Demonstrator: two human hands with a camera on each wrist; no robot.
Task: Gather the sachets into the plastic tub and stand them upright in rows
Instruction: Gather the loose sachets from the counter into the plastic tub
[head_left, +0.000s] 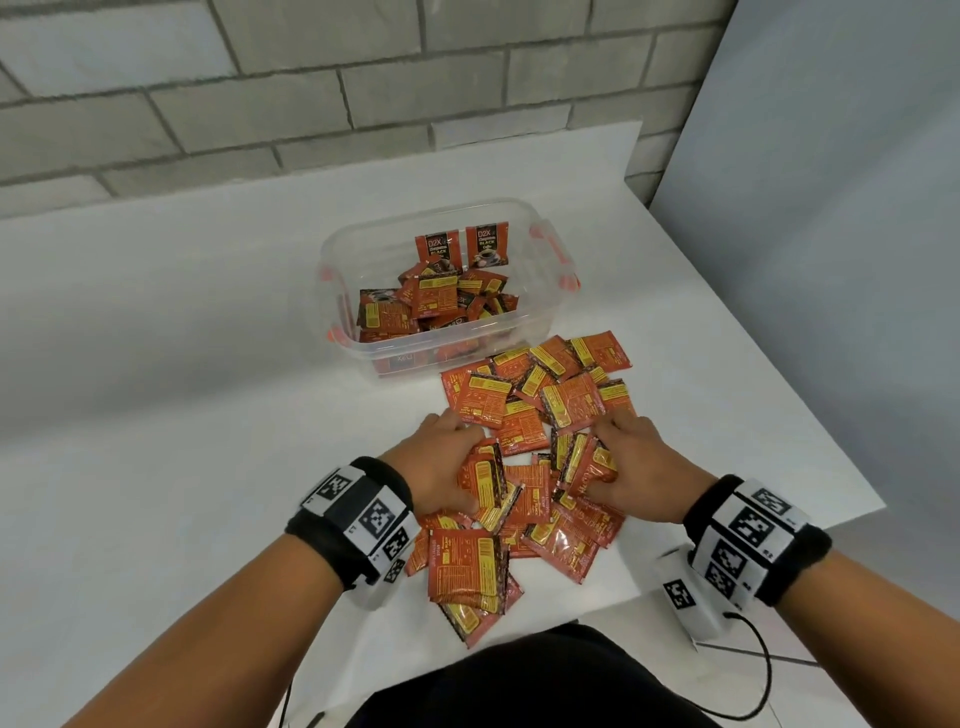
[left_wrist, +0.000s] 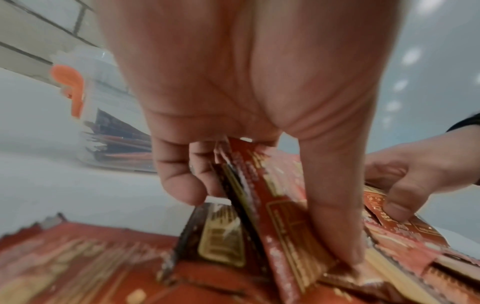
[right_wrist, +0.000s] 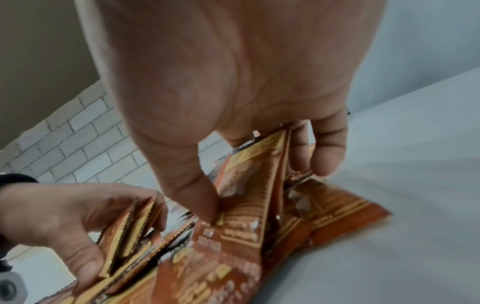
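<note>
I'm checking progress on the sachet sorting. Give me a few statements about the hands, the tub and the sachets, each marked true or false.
1. The left hand grips a bunch of sachets. True.
2. The right hand is empty. False: it pinches several sachets.
3. Two upright sachets stand at the far wall of the plastic tub. True.
4. Every sachet is already in the tub. False: many loose sachets lie on the table.

Bright, even light; soft shadows; wrist views blurred, perhaps motion, edges warped.
</note>
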